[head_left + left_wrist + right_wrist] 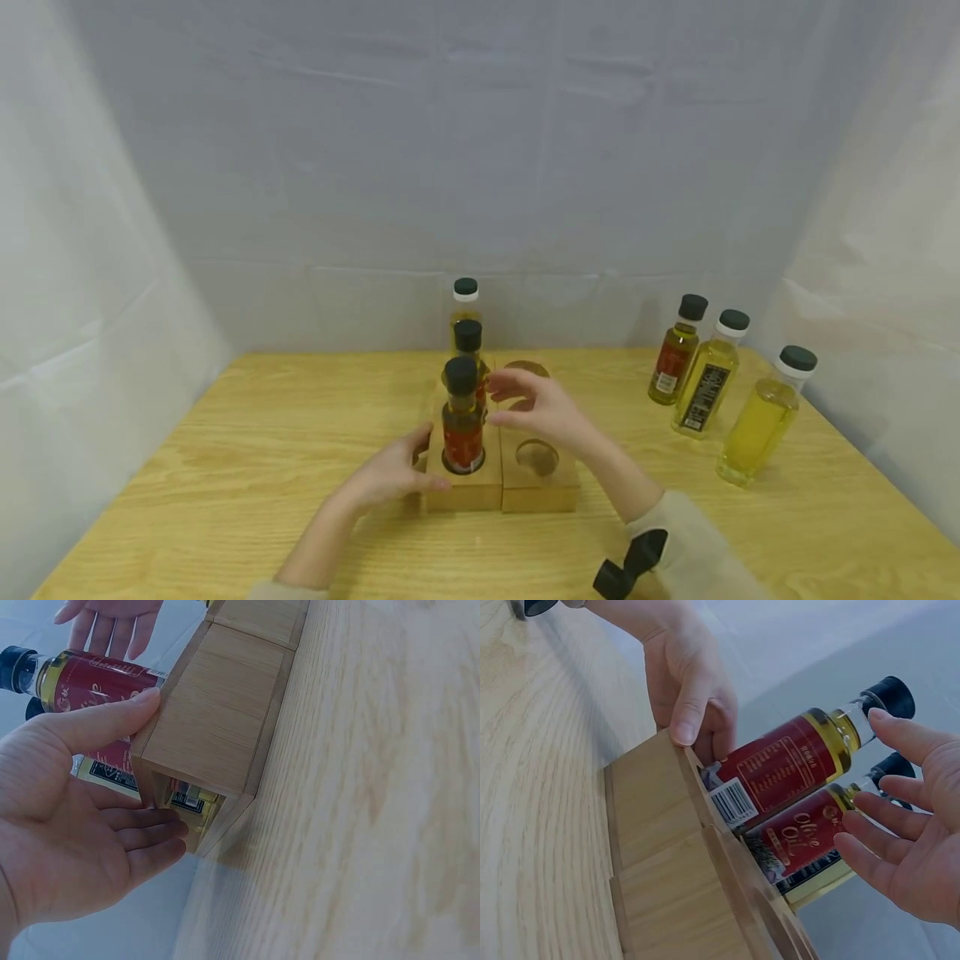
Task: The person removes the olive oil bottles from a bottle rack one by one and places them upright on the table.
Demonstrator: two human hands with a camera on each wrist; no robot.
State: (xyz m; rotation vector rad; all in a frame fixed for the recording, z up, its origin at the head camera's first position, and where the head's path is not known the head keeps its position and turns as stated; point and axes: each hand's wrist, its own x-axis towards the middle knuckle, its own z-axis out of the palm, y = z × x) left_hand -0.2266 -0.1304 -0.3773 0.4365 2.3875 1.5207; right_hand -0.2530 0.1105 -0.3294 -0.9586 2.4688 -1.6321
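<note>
On the wooden table (225, 467), my left hand (390, 475) rests against the near-left corner of the wooden bottle block (480, 487), thumb on its top edge, fingers straight along its left side; this grip is relaxed and encloses nothing. Standing in the block's left-hand holes, front to back: a red-labelled oil bottle (462, 421), a second dark-capped bottle (468, 342) just behind it, and a white-collared bottle (465, 302) at the rear. The two right-hand holes (537, 457) stand vacant. My right hand (536, 404) hovers above the block just right of the front bottle's cap, fingers spread and straight, holding nothing. Well apart at far right stand three more oil bottles (708, 383) on the table.
</note>
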